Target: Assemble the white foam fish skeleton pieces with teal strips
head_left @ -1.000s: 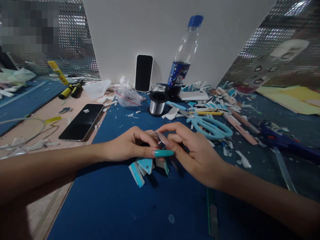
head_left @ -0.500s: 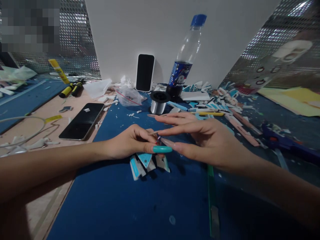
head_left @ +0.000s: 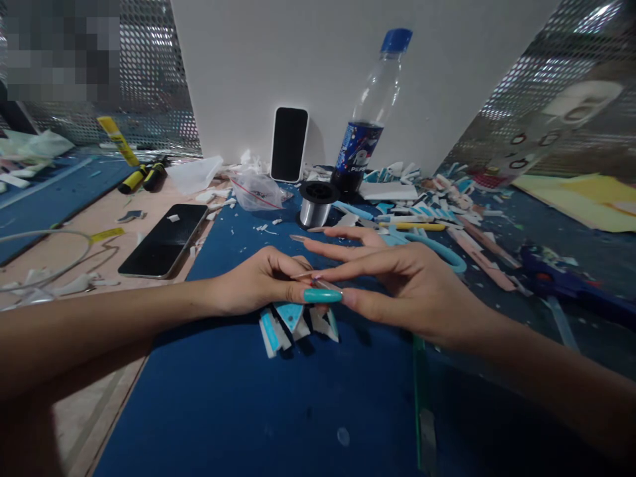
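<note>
Blue mat [head_left: 223,397]; left fingers [head_left: 284,265] curled, right fingers [head_left: 362,265] outstretched.

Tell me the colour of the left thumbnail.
Turquoise; the left thumbnail shows best in the head view.

The right hand [head_left: 422,288], curled in against the left hand [head_left: 258,286] a second ago, has been unfolded, its fingers [head_left: 372,266] straightened and fanned apart; since half a second ago they have been lowered slightly. The scissors [head_left: 454,252] have been partly covered by it, though one loop, almost hidden half a second ago, has been exposed again. More of the green strip [head_left: 422,397] has been uncovered, while the clear stick's [head_left: 561,323] lower end has been hidden by the forearm [head_left: 551,374]. The foam pieces [head_left: 271,334] have been raised slightly.
</note>
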The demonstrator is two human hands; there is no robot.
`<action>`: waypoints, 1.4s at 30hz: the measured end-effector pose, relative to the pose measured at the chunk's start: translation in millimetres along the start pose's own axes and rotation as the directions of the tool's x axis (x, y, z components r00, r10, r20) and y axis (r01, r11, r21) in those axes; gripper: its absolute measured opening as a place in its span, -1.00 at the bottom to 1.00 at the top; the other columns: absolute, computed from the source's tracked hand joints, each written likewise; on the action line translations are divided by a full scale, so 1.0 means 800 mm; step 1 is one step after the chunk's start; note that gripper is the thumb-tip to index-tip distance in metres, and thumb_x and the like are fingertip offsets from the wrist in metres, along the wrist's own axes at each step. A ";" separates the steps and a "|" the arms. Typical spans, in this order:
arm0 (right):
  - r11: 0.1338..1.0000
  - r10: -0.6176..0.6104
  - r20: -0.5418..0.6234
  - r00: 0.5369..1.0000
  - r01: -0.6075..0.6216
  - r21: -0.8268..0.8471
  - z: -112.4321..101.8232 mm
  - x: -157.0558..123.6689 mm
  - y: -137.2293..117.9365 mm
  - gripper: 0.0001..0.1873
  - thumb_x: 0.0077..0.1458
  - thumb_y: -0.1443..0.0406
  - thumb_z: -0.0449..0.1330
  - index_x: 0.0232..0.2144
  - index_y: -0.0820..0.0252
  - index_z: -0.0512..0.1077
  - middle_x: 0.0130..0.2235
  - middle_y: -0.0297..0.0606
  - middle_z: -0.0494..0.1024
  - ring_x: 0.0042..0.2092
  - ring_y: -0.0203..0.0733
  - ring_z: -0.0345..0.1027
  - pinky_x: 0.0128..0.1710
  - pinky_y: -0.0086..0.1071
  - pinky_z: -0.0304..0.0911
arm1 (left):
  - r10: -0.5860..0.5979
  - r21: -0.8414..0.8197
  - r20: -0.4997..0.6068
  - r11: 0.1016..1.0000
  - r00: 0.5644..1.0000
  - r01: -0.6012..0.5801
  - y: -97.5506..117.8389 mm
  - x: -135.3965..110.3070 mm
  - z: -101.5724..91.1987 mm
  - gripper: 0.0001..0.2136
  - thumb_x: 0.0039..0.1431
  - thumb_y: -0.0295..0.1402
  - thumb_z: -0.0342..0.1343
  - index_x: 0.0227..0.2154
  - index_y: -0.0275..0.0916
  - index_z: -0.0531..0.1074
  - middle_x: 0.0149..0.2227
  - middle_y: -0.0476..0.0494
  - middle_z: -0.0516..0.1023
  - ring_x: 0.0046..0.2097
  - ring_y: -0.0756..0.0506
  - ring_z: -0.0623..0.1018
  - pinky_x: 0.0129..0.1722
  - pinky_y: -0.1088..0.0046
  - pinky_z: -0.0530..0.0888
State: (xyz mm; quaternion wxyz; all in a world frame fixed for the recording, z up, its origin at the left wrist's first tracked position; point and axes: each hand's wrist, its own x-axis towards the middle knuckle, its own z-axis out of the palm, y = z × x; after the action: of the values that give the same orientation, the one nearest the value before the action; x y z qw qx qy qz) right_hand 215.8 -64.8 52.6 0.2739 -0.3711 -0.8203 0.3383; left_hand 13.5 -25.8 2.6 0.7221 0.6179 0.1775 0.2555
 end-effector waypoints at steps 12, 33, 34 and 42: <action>0.999 0.011 0.018 1.000 -0.012 0.041 -0.002 0.002 0.002 -0.75 0.01 0.28 0.24 -0.19 -0.01 0.51 0.05 -0.47 0.43 0.23 -0.19 0.02 0.13 -0.22 0.16 | -0.017 -0.017 -0.023 1.000 1.000 0.017 0.002 -0.001 0.000 -0.93 0.01 -0.47 0.21 -0.50 -0.24 0.59 -0.46 0.00 0.60 -0.39 0.12 0.51 -0.31 0.70 0.41; 0.999 0.001 -0.095 0.995 -0.005 -0.036 0.000 0.000 0.002 -0.81 0.03 0.32 0.22 -0.26 -0.02 0.52 -0.02 -0.51 0.49 0.20 -0.18 0.07 0.11 -0.20 0.17 | -0.014 0.002 -0.045 1.000 0.999 0.014 0.003 0.001 0.004 -0.89 -0.04 -0.33 0.26 -0.49 -0.27 0.59 -0.43 -0.07 0.60 -0.33 0.04 0.53 -0.23 0.56 0.44; 0.999 -0.001 -0.123 0.992 -0.003 -0.036 0.000 0.000 0.002 -0.82 0.03 0.32 0.22 -0.27 -0.01 0.53 -0.03 -0.49 0.49 0.20 -0.17 0.08 0.10 -0.22 0.18 | -0.001 0.014 -0.052 1.000 0.999 0.002 0.003 0.001 0.004 -0.89 -0.04 -0.33 0.26 -0.51 -0.27 0.58 -0.45 -0.06 0.58 -0.35 0.05 0.51 -0.25 0.56 0.44; 0.989 0.142 -0.422 0.895 -0.140 0.037 0.000 0.008 0.004 -0.84 0.06 0.20 0.21 -0.36 0.18 0.42 -0.24 -0.25 0.55 -0.24 -0.19 0.44 -0.29 -0.34 0.35 | 0.095 0.095 -0.026 0.991 0.995 -0.092 0.000 0.002 0.001 -0.83 -0.02 -0.26 0.24 -0.51 -0.28 0.58 -0.45 -0.11 0.54 -0.35 0.04 0.45 -0.30 0.51 0.41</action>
State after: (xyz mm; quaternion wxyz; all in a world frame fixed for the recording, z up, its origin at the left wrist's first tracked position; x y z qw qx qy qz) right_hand 213.5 -58.2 51.1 0.4210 -0.4933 -0.7113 0.2710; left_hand 15.3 -25.5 2.4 0.6770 0.6546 0.1711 0.2897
